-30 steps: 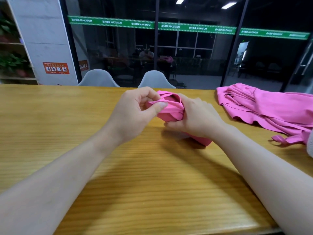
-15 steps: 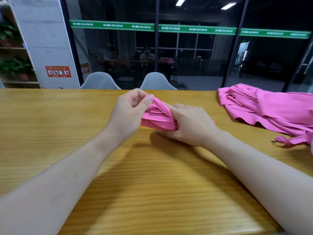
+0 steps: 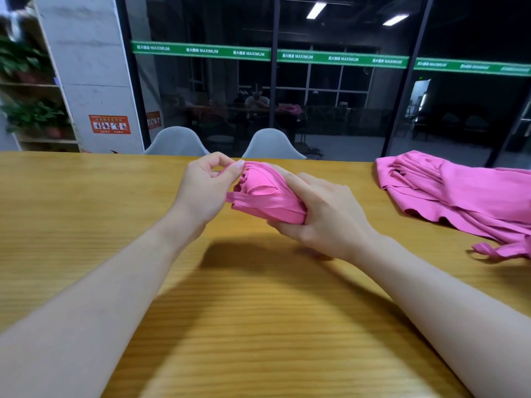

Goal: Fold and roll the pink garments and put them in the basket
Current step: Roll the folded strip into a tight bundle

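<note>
The rolled pink garment [image 3: 265, 196] is held between both hands above the wooden table [image 3: 86, 214], its shadow falling on the wood beneath, so it appears lifted clear of the surface. Its right end is buried in the right hand [image 3: 321, 216], whose grip is wrapped round the bundle: the thumb runs under the lower edge, the index finger lies stretched along the top of the roll, and the remaining fingers curl behind it. The open left end of the roll, where the layered folds and a flat band of fabric show, faces the left hand [image 3: 205, 191]. That hand's grip is a pinch, thumb tip pressed against the upper edge of the fabric with the curled fingers meeting it from behind, taking hold of the top layers at the far left corner of the bundle. Both forearms reach forward from the bottom corners of the view and converge on the garment at the middle of the table, wrists slightly bent inward, the left palm turned toward the right. A second pink garment [image 3: 465, 196] lies loosely heaped on the table well apart to the right, a strap loop trailing off its near edge. Two grey chair backs [image 3: 271, 143] stand just beyond the table's far edge.
</note>
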Available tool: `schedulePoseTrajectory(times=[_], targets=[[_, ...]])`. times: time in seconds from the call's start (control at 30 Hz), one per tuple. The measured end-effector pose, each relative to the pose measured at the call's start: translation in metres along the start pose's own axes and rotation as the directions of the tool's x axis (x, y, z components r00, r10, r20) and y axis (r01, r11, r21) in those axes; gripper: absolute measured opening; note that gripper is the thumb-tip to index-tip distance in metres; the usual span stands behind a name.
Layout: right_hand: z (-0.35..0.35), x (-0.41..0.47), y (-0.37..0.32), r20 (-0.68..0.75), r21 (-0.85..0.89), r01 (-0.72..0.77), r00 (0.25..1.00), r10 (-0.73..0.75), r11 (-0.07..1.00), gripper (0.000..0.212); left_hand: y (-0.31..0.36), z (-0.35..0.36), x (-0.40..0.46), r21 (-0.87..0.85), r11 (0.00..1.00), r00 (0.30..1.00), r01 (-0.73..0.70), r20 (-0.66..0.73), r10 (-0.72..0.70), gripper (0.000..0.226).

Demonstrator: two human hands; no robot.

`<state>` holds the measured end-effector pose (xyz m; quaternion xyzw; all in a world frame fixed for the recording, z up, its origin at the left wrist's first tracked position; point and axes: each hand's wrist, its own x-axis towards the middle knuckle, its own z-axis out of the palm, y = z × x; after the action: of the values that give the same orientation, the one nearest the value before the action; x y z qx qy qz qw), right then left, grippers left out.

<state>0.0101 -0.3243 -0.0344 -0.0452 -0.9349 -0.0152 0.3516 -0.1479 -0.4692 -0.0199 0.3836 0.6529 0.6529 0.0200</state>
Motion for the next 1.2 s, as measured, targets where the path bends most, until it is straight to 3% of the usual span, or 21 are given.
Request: schedulePoseTrajectory(times=[0.2, 0.4, 0.53, 0.6, 0.7, 0.77, 0.83, 0.97, 1.1, 1.2], targets=[[0.006, -0.006, -0.004, -0.089, 0.377, -0.064, 0.990, 0.105, 0.924, 0.083, -0.006, 0.003, 0.003, -0.101, 0.973, 0.974, 0.209, 0.114, -0.197, 0.022], [0.009, 0.001, -0.003, -0.104, 0.547, -0.144, 0.966, 0.238, 0.824, 0.081, -0.007, 0.018, -0.005, -0.187, 0.887, 0.886, 0.422, 0.291, -0.360, 0.036], [0.001, 0.008, 0.002, -0.084, 0.746, -0.210, 0.912, 0.402, 0.632, 0.069, 0.006, 0.043, -0.019, -0.253, 0.841, 0.854, 0.479, 0.353, -0.381, 0.020], [-0.006, 0.010, 0.001, -0.012, 0.821, -0.252, 0.890, 0.456, 0.513, 0.060, 0.009, 0.049, -0.021, -0.298, 0.814, 0.846, 0.499, 0.372, -0.382, 0.024], [-0.010, 0.009, -0.003, 0.141, 0.879, -0.332, 0.868, 0.477, 0.344, 0.043, 0.009, 0.042, -0.018, -0.433, 0.701, 0.819, 0.567, 0.385, -0.425, 0.029], [-0.006, 0.007, -0.006, 0.231, 0.900, -0.369, 0.854, 0.467, 0.231, 0.041, 0.005, 0.034, -0.015, -0.531, 0.602, 0.802, 0.596, 0.376, -0.463, 0.025], [-0.003, 0.007, -0.010, 0.303, 0.912, -0.395, 0.833, 0.464, 0.114, 0.042, 0.003, 0.032, -0.012, -0.569, 0.575, 0.806, 0.587, 0.344, -0.482, 0.024], [-0.001, 0.007, -0.015, 0.392, 0.912, -0.406, 0.819, 0.420, -0.059, 0.037, -0.001, 0.035, -0.014, -0.568, 0.580, 0.804, 0.583, 0.302, -0.513, 0.030], [-0.002, 0.008, -0.007, 0.403, 0.911, -0.397, 0.798, 0.449, -0.112, 0.048, -0.004, 0.038, -0.020, -0.416, 0.783, 0.887, 0.462, 0.217, -0.408, 0.028], [0.002, 0.007, -0.007, 0.406, 0.914, -0.351, 0.793, 0.454, -0.203, 0.055, -0.003, 0.051, -0.032, -0.290, 0.876, 0.897, 0.385, 0.340, -0.281, 0.059]])
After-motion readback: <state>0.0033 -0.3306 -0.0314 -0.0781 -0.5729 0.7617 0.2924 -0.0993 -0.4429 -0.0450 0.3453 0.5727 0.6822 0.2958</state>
